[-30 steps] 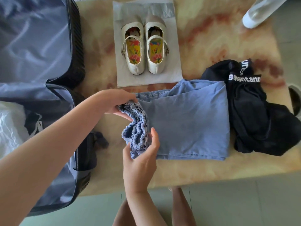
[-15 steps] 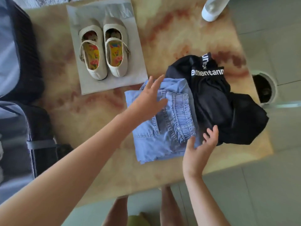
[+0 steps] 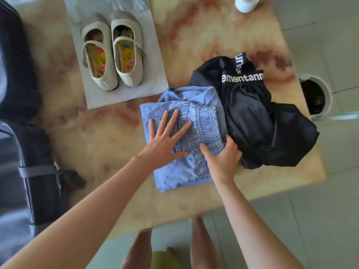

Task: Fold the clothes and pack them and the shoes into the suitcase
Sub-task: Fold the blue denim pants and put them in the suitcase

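A folded light-blue denim garment [image 3: 169, 171] lies on the marbled table [image 3: 108, 144], its elastic waistband on top. My left hand [image 3: 165, 140] presses flat on it with fingers spread. My right hand [image 3: 223, 158] rests on the garment's right edge, fingers curving over the waistband beside a crumpled black garment [image 3: 260, 129] with white lettering. A pair of cream strap shoes [image 3: 110, 53] with flowered insoles stands on a grey sheet [image 3: 136, 90] at the back. The open dark suitcase [image 3: 25, 162] lies at the left edge, only partly in view.
A white bottle base [image 3: 246, 3] stands at the table's far right edge. A round bin [image 3: 314, 96] sits on the tiled floor to the right. My legs show below the table's near edge [image 3: 233, 204].
The denim went from one long fold to a compact square; both hands, hovering half a second ago, now lie on it. The view shifted right, away from the suitcase.
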